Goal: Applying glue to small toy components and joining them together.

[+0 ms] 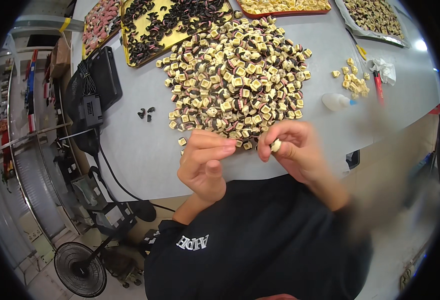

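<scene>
A large heap of small moulded pieces, cream squares joined with black and pink parts, covers the middle of the table. At its near edge my right hand pinches a small cream piece between thumb and fingertips; something dark shows beside the cream part. To its left, my left hand is raised with the thumb apart from the fingers and nothing visible between them. Both hands are over the table's front edge, close to the heap but with a gap between each other.
Behind the heap stand a yellow tray of black curved pieces, a red tray of cream pieces and a lined tray. A white squeeze bottle, loose cream pieces and crumpled tissue lie right. Left are a black device and cables.
</scene>
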Motion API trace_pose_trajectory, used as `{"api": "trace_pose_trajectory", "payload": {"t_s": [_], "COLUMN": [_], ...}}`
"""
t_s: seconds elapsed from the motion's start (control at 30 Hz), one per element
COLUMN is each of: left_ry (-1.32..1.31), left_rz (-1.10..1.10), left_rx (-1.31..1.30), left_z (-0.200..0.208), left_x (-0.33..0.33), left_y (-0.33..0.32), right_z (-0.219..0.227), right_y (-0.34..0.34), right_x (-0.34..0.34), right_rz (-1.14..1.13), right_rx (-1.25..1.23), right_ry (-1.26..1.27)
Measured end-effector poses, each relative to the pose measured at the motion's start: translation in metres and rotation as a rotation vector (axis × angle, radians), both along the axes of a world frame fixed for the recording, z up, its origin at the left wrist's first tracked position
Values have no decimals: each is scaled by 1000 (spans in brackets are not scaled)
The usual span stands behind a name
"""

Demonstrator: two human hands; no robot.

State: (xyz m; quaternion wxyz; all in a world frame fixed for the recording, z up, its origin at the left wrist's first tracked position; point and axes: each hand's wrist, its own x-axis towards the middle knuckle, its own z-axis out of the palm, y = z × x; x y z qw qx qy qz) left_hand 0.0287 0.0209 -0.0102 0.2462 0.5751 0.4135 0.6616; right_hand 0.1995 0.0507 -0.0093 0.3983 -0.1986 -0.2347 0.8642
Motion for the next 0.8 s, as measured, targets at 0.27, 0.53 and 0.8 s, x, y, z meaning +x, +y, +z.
{"api": "trace_pose_trajectory", "payload": {"t_s": [0.27,0.53,0.8], "left_ry": [274,739,564], "left_rz": [407,748,686], "left_rx": [-98,-486,-555], "left_z": [18,11,3], "left_x": [-48,-108,-116], "left_y": [-5,-10,-12], "right_z": [16,26,1], "right_y": [22,21,-24], "right_x": [-1,-19,43], "right_rz": [-283,-817,-1414], "right_rx": [862,1179,1019], "right_ry": [-673,-1023,-990]}}
